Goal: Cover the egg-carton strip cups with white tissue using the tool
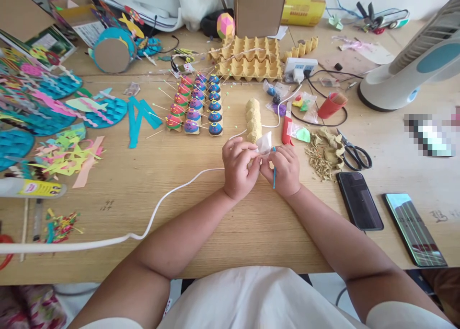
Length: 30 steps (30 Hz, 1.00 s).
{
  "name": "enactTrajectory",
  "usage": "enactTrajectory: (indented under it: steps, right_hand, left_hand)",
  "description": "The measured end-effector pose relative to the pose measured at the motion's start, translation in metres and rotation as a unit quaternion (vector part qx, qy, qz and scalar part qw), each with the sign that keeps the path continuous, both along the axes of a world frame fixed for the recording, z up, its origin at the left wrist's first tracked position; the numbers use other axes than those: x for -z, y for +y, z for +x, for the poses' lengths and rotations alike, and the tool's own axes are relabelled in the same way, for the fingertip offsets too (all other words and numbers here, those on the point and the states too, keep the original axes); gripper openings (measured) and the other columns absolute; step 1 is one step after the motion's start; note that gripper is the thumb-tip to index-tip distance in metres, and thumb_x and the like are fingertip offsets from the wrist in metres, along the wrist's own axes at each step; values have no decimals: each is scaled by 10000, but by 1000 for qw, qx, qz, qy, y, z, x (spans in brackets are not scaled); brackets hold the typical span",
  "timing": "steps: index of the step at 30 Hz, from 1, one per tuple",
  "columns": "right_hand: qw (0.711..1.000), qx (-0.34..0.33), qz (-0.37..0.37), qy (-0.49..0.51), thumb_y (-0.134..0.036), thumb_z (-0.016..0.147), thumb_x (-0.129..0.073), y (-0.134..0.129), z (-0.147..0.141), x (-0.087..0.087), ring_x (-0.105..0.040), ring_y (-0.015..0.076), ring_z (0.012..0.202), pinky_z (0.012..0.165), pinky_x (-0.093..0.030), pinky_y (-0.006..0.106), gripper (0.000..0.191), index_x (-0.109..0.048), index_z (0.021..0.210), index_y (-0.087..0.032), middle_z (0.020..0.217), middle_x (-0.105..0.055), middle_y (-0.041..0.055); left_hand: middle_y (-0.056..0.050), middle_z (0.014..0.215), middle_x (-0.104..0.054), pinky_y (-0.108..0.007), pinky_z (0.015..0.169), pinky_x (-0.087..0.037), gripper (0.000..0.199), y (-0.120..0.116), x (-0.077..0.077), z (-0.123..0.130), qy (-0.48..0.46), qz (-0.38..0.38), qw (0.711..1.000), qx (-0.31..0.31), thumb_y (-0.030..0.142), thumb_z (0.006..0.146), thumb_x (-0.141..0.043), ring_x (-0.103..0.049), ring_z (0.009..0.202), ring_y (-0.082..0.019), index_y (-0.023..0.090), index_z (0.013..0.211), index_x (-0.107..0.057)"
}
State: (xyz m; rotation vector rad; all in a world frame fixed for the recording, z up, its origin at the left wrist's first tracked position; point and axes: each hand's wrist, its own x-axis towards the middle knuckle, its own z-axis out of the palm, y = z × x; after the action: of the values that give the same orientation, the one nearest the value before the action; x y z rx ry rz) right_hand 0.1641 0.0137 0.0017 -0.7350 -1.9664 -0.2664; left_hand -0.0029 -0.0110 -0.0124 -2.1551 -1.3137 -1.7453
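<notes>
My left hand (240, 168) is closed, its fingertips pinching a small whitish plastic bag (265, 143). Meeting it at the middle of the table, my right hand (286, 170) is closed on the same bag's edge. A thin blue stick (274, 178) is also tucked in the fingers of my right hand, standing nearly upright. Just beyond the fingers lies an unpainted strip of egg-carton cups (253, 115), its near end partly covered by my hands and the bag. Whatever the bag holds is hidden by my fingers.
Painted carton strips (194, 108) with pin-like sticks stand behind left. A red-handled knife (287, 127), scissors (356, 155), carton scraps (323, 146), a red cup (332, 105) and phones (360, 200) lie right, below a fan (388, 87). A white cable (154, 214) crosses left.
</notes>
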Motion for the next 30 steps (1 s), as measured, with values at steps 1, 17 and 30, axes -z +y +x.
enactTrajectory:
  steps: [1,17,30]
  right_hand:
    - [1000,-6,-1,3,-143,1080,-601,0,0,0,-510,209,711,713,-360,384,281,-481,868,-283,730,-566,-20]
    - [997,-42,-67,24,-181,1054,-628,0,-2,8,-610,217,740,706,-447,399,227,-528,879,-286,795,-673,12]
    - [998,-29,-28,58,-88,1015,-647,-9,-9,1,-604,199,673,714,-465,380,269,-515,892,-288,749,-691,-16]
  left_hand:
    - [-45,1133,-788,-508,1231,-505,116,-1,0,0,0,0,1000,0,237,1120,-636,-681,1250,-250,280,1014,-654]
    - [-62,1096,-727,-507,1244,-497,135,-3,5,6,-48,-14,999,-6,307,1149,-577,-645,1264,-265,286,1030,-638]
    - [-61,1046,-688,-499,1233,-508,179,0,3,3,-86,-22,996,-16,330,1180,-533,-651,1170,-252,273,1025,-602]
